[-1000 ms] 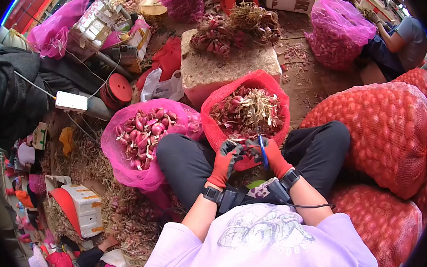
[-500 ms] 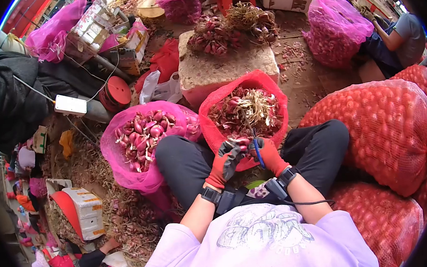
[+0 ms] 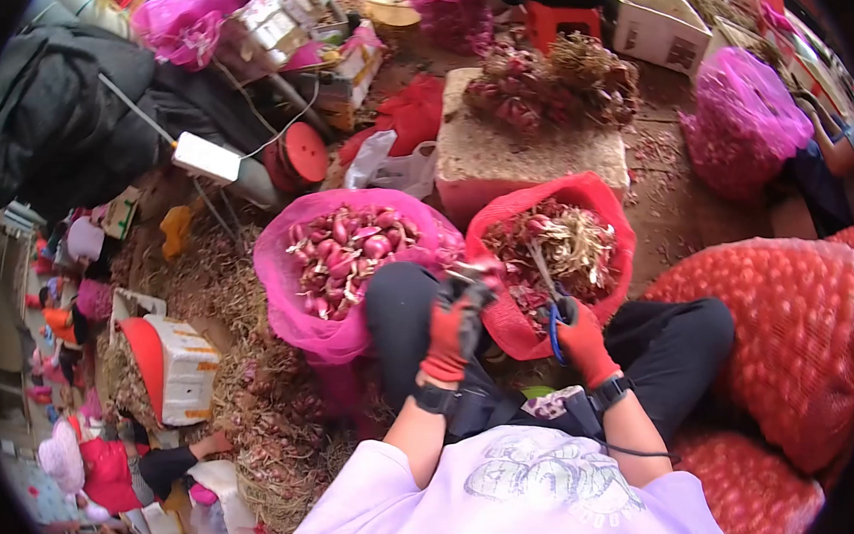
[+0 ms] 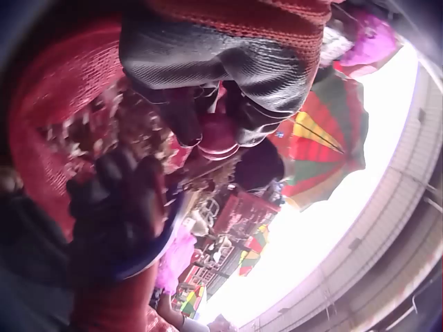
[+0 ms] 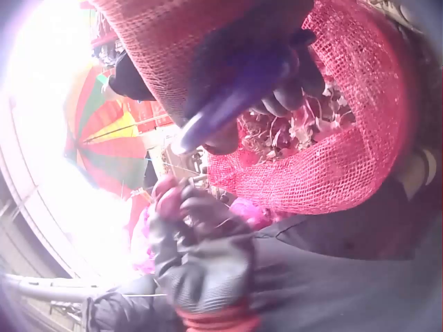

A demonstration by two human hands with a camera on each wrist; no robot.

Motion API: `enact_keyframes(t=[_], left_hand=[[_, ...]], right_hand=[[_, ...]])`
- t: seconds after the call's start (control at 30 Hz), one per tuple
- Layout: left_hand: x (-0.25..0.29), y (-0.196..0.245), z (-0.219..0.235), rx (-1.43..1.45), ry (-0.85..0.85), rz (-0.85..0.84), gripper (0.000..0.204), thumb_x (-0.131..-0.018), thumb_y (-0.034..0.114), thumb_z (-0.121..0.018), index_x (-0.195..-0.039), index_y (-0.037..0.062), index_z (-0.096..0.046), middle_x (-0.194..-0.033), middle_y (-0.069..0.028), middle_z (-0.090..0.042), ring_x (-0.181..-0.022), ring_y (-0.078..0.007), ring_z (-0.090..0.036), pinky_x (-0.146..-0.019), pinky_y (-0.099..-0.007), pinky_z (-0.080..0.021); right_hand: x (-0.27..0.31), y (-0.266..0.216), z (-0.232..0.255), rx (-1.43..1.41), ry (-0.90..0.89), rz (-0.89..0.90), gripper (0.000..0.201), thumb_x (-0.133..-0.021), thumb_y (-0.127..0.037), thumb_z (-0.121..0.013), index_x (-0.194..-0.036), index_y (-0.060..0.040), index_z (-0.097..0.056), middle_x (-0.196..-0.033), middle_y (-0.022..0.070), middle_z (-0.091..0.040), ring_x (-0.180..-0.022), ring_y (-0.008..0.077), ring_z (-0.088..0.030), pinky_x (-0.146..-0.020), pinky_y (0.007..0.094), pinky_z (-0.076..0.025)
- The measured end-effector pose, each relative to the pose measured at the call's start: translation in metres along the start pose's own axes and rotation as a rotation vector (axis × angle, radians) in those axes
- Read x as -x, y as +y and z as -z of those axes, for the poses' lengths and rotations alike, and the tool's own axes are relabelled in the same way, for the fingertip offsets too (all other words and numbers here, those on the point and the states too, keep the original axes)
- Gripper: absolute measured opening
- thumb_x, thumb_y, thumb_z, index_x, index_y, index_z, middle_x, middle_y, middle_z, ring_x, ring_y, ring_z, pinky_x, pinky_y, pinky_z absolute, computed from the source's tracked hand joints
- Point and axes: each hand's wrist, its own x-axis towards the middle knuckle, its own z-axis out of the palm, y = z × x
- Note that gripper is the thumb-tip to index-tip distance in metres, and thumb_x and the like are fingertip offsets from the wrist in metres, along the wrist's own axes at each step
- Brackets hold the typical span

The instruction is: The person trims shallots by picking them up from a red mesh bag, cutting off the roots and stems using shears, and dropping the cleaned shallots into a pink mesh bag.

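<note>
My gloved left hand [image 3: 452,330] pinches a shallot [image 4: 219,137] between its fingertips, above my knee and beside the pink mesh bag [image 3: 282,303]. Peeled-looking purple shallots [image 3: 345,248] fill that bag. My right hand [image 3: 583,340], also in a red glove with dark fingers, holds scissors by their blue handles [image 3: 555,333]. Their blades reach over the red mesh bag [image 3: 623,251], which holds dry stalks and skins [image 3: 586,244]. In the right wrist view the shallot [image 5: 168,198] shows at the left fingertips.
Bunches of untrimmed shallots [image 3: 513,84] lie on a foam block [image 3: 479,157] ahead. Full red net sacks [image 3: 773,330] crowd my right side. Dry stalks [image 3: 259,421] cover the ground at left, near a white box [image 3: 190,376]. A cable reel [image 3: 305,153] stands beyond the pink bag.
My left hand has moved away from the scissors toward the pink bag, carrying the shallot. The right hand keeps the scissors near the red bag. The head view has turned left.
</note>
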Motion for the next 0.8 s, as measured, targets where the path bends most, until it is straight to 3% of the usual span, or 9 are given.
enact_keyframes(t=[0.07, 0.13, 0.17, 0.23, 0.27, 0.47, 0.53, 0.63, 0.8], left_hand=[[-0.005, 0.052, 0.041, -0.34, 0.148, -0.24, 0.018, -0.093, 0.016, -0.051, -0.109, 0.0105, -0.056, -0.097, -0.0038, -0.061, -0.088, -0.0156, -0.06, -0.072, -0.0285, -0.052], [-0.011, 0.09, 0.063, -0.062, 0.376, -0.409, 0.021, -0.092, 0.017, -0.051, -0.108, 0.005, -0.056, -0.102, -0.0095, -0.061, -0.089, -0.0179, -0.06, -0.072, -0.0278, -0.052], [-0.012, 0.107, 0.072, 0.438, 0.408, -0.324, 0.021, -0.092, 0.016, -0.051, -0.106, 0.0022, -0.057, -0.106, -0.0124, -0.061, -0.089, -0.0193, -0.061, -0.074, -0.0266, -0.053], [-0.006, 0.125, 0.096, 0.656, 0.475, -0.061, 0.021, -0.091, 0.018, -0.052, -0.102, 0.0007, -0.057, -0.105, -0.016, -0.061, -0.09, -0.0248, -0.061, -0.074, -0.0295, -0.055], [-0.002, 0.124, 0.112, 0.759, 0.307, -0.012, 0.022, -0.091, 0.017, -0.053, -0.105, -0.0004, -0.057, -0.103, -0.0173, -0.062, -0.091, -0.0281, -0.061, -0.077, -0.0326, -0.056], [0.029, 0.109, 0.1, 0.289, 0.377, -0.246, 0.024, -0.094, 0.019, -0.05, -0.111, 0.0032, -0.056, -0.105, -0.0113, -0.062, -0.09, -0.02, -0.06, -0.076, -0.0275, -0.053], [0.034, 0.111, 0.074, 0.031, 0.464, -0.334, 0.024, -0.096, 0.019, -0.047, -0.114, 0.0054, -0.053, -0.103, -0.007, -0.06, -0.085, -0.0135, -0.058, -0.076, -0.0249, -0.05], [0.029, 0.113, 0.029, -0.321, 0.376, -0.401, 0.022, -0.096, 0.018, -0.046, -0.112, 0.0046, -0.054, -0.102, -0.0062, -0.06, -0.085, -0.0128, -0.058, -0.076, -0.0248, -0.049], [-0.004, 0.071, -0.03, -0.427, -0.112, -0.047, 0.021, -0.094, 0.014, -0.047, -0.112, 0.0036, -0.054, -0.101, -0.0052, -0.059, -0.085, -0.0115, -0.059, -0.075, -0.0246, -0.048]], right_hand=[[0.004, 0.015, -0.001, -0.146, 0.018, -0.041, 0.016, -0.083, -0.013, -0.059, -0.094, -0.0017, -0.059, -0.079, 0.0025, -0.061, -0.06, 0.009, -0.055, -0.053, 0.0225, -0.043], [0.006, 0.004, 0.005, -0.416, -0.087, -0.227, 0.019, -0.081, -0.016, -0.061, -0.093, -0.0015, -0.061, -0.072, 0.0029, -0.061, -0.061, 0.0121, -0.056, -0.058, 0.0285, -0.044], [0.007, -0.003, 0.011, -0.548, -0.131, -0.321, 0.021, -0.08, -0.018, -0.062, -0.092, -0.0014, -0.062, -0.069, 0.0031, -0.062, -0.062, 0.0137, -0.057, -0.06, 0.0315, -0.045], [0.009, -0.007, 0.015, -0.514, -0.134, -0.327, 0.02, -0.079, -0.016, -0.061, -0.093, -0.001, -0.062, -0.07, 0.0025, -0.063, -0.067, 0.0139, -0.058, -0.064, 0.032, -0.045], [0.009, -0.002, 0.012, -0.425, -0.116, -0.281, 0.02, -0.079, -0.016, -0.06, -0.093, -0.0012, -0.062, -0.07, 0.0023, -0.062, -0.067, 0.0135, -0.058, -0.064, 0.0318, -0.045], [0.017, -0.02, 0.026, 0.258, 0.07, 0.064, 0.033, -0.076, -0.021, -0.067, -0.1, -0.0008, -0.059, -0.09, 0.0078, -0.065, -0.075, 0.0127, -0.06, -0.069, 0.0299, -0.046], [0.011, -0.007, 0.025, -0.146, 0.015, 0.03, 0.032, -0.076, -0.022, -0.068, -0.098, -0.0011, -0.059, -0.084, 0.0067, -0.064, -0.072, 0.0124, -0.058, -0.066, 0.0313, -0.046], [0.003, -0.017, 0.035, -0.303, 0.059, -0.085, 0.024, -0.077, -0.016, -0.066, -0.094, -0.0009, -0.06, -0.077, 0.0035, -0.062, -0.065, 0.0117, -0.057, -0.059, 0.0287, -0.046], [-0.004, -0.001, 0.055, -0.686, 0.224, -0.313, 0.014, -0.081, -0.014, -0.067, -0.09, -0.0045, -0.062, -0.069, -0.0025, -0.058, -0.053, 0.005, -0.05, -0.047, 0.0198, -0.039]])
